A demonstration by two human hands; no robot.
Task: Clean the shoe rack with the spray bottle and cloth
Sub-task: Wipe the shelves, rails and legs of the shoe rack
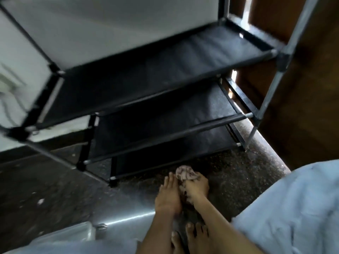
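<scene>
Two hands low over dark speckled floor (229, 173), just in front of shoe rack (146, 85). Right hand (197, 186) grips crumpled cloth (184, 174), fingers curled round it. Left hand (167, 194) beside it, fingers straight, relaxed, holding nothing. Rack: three black fabric shelves, tilted in view. Bare toes (194, 230) below hands. Image blurred.

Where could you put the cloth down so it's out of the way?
The black fabric shelves of the shoe rack look bare. The dark floor between the rack's right leg and the pale blue garment is free too. It is crowded at the rack's foot, where the right hand grips the cloth beside the left hand.
</scene>
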